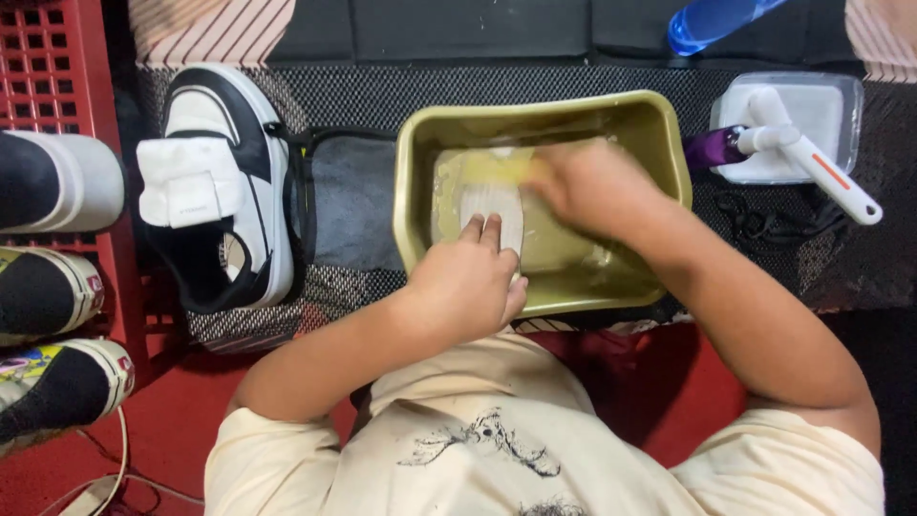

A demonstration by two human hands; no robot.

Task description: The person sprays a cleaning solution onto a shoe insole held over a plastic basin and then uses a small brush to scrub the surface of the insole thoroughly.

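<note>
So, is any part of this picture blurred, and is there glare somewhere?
In the head view, the right hand is smeared by motion blur inside the olive basin, so its fingers cannot be told apart; the left hand and the black and white shoe are sharp; soft glare lies on the basin's wet bottom and on the blue bottle.

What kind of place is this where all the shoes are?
Probably a shoe-cleaning spot. Both hands, left hand and right hand, work on a pale insole in a basin of water. A black-and-white sneaker lies beside it, more shoes sit on a red rack, and a white brush is nearby.
</note>
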